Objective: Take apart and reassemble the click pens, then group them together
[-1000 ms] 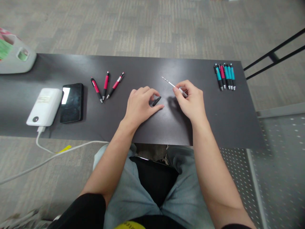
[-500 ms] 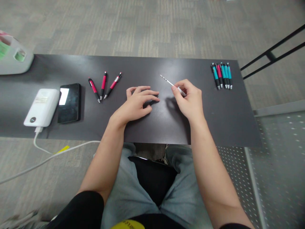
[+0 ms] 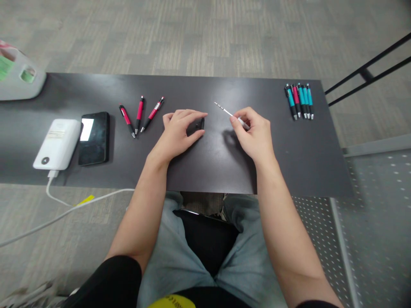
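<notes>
My left hand (image 3: 178, 130) lies low over the table, its thumb and fingers around a small black object (image 3: 199, 124). Most of that object is under the palm, so its kind is hidden. Between the thumb and fingers of my right hand (image 3: 255, 130) is a slim white pen-like tool (image 3: 224, 110). Its thin, banded tip points up and left, toward the far side of the table. The two hands are apart, and the tool does not touch the black object.
Three red-and-black pens (image 3: 139, 114) lie left of my hands on the dark table (image 3: 212, 171). Several teal pens and a red one (image 3: 296, 102) are lined up at the far right. A black phone (image 3: 93, 147), a white power bank (image 3: 58, 143) with a cable, and a whitish container (image 3: 35, 87) are at left.
The fingers of my left hand have shifted left and away from me, and thumb and fingers now bracket the black object. My right hand with the white tool has barely moved.
</notes>
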Demonstrator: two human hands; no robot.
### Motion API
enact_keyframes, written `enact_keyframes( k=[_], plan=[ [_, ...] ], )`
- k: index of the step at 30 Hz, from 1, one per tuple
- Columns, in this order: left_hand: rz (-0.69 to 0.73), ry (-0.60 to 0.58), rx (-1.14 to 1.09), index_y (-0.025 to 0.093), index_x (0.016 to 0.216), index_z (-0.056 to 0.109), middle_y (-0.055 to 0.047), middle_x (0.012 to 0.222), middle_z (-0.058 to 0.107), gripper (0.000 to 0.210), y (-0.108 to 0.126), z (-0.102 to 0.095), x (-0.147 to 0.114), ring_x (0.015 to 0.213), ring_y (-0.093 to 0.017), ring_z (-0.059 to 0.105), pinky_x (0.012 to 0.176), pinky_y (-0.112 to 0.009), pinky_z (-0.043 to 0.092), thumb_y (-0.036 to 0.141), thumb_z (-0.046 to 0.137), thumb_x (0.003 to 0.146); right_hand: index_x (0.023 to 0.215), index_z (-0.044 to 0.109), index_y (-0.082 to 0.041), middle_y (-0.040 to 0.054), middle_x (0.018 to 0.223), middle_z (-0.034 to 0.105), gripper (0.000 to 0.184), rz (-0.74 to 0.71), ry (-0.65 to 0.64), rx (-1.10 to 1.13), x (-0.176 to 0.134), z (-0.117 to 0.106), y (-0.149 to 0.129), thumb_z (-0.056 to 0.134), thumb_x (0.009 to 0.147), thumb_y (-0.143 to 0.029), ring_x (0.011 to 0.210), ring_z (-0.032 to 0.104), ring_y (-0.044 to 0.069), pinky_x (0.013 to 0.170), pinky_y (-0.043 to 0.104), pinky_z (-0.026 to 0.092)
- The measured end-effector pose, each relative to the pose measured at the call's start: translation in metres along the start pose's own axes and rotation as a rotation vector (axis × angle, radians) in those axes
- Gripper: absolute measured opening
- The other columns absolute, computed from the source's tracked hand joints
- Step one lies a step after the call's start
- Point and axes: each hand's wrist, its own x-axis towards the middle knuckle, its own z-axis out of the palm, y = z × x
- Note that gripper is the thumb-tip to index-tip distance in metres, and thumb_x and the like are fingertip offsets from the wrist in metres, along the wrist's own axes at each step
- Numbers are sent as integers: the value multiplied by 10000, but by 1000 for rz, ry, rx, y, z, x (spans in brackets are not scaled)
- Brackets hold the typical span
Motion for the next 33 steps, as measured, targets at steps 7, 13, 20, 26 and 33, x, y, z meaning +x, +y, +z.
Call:
enact_keyframes(
  k=[7, 13, 20, 26, 33],
  plan=[
    [-20, 16, -11, 471, 1244, 733, -35, 1249, 747, 515, -10, 8, 1, 1218, -450, 585, 1108, -658, 235, 401, 886, 758, 966, 682, -306, 34, 851, 633, 137, -20, -54, -4, -1, 2, -3, 680, 956, -443, 730, 517, 232, 711, 385, 377],
    [-48, -31, 112, 419, 1324, 665, -29, 1343, 704, 502, 6, 1, -2, 1282, -415, 590, 1091, -632, 311, 423, 829, 850, 910, 693, -311, 37, 797, 659, 171, -59, -46, -42, 2, 5, -2, 645, 972, -463, 717, 591, 256, 684, 400, 415],
    [-35, 136, 50, 286, 1240, 682, -17, 1200, 741, 289, 29, -3, 2, 1134, -280, 683, 1081, -493, 421, 422, 701, 986, 874, 705, -318, 40, 855, 720, 205, -148, -109, -2, 4, 6, -9, 667, 966, -498, 764, 654, 273, 694, 417, 473],
    [-54, 222, 14, 255, 1013, 710, 0, 1015, 758, 180, 26, -1, 4, 989, -242, 702, 1037, -473, 484, 425, 652, 1027, 906, 702, -319, 40, 909, 734, 165, -175, -121, 11, 4, 7, -8, 660, 980, -460, 833, 672, 278, 749, 426, 489],
    [-59, 311, -22, 252, 1010, 705, 6, 986, 761, 59, 25, -1, 2, 939, -214, 717, 923, -402, 544, 309, 696, 1002, 896, 685, -303, 33, 779, 666, 170, -39, 47, -58, 4, 5, 2, 638, 983, -442, 706, 606, 252, 671, 415, 446]
  ],
)
